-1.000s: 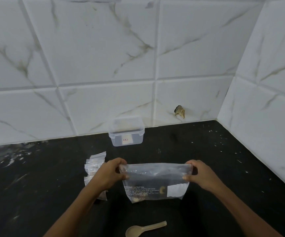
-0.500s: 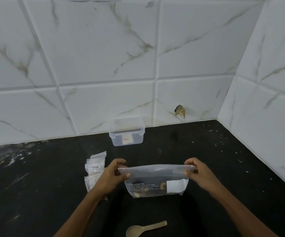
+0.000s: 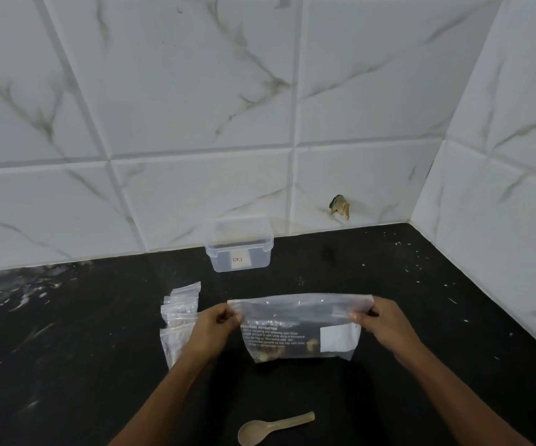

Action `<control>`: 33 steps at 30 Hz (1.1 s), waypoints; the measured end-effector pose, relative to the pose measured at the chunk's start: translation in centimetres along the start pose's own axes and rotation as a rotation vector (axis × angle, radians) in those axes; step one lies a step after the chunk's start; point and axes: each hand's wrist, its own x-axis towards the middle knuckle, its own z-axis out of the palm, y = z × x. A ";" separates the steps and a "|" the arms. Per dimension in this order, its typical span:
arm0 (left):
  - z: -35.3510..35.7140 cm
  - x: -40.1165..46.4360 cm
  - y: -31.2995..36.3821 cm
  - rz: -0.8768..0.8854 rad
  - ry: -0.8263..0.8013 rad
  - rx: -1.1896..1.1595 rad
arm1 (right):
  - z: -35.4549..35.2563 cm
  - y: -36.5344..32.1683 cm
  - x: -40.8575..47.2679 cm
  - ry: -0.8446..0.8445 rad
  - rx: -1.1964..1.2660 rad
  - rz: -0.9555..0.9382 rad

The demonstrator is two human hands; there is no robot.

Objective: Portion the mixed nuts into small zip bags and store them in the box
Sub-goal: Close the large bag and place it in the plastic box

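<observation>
Gripping nut bag (image 3: 299, 326) corners, L hand (image 3: 210, 329) & R hand (image 3: 385, 326), top edge now higher.

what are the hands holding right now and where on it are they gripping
Both hold the large zip bag of nuts by its top corners: the left hand pinches the top left corner, the right hand the top right corner.

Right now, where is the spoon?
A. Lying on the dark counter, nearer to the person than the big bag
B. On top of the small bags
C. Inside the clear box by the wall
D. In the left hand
A: the spoon lies alone on the counter, below the big bag that both hands hold by its top corners.
</observation>
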 end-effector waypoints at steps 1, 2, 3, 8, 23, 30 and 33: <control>0.3 0.1 0.5 0.011 0.017 -0.009 | -0.5 -0.2 0.1 0.026 0.018 -0.009; 0.7 0.3 0.9 0.023 0.026 -0.009 | -1.0 -0.4 0.3 0.055 0.042 -0.018; 1.1 0.6 1.4 0.029 0.027 -0.003 | -1.5 -0.6 0.4 0.083 0.068 -0.024; 4.0 1.9 3.4 0.075 -0.027 -0.019 | -4.4 -0.7 1.4 0.222 0.098 -0.001; 9.9 3.6 4.7 -0.065 -0.110 -0.011 | -5.9 4.5 2.5 0.328 0.135 0.228; 10.0 3.7 4.4 -0.045 -0.159 0.080 | -6.0 4.6 1.9 0.345 0.088 0.269; 8.9 3.7 4.3 -0.033 -0.182 0.109 | -6.4 2.6 0.9 0.391 0.083 0.215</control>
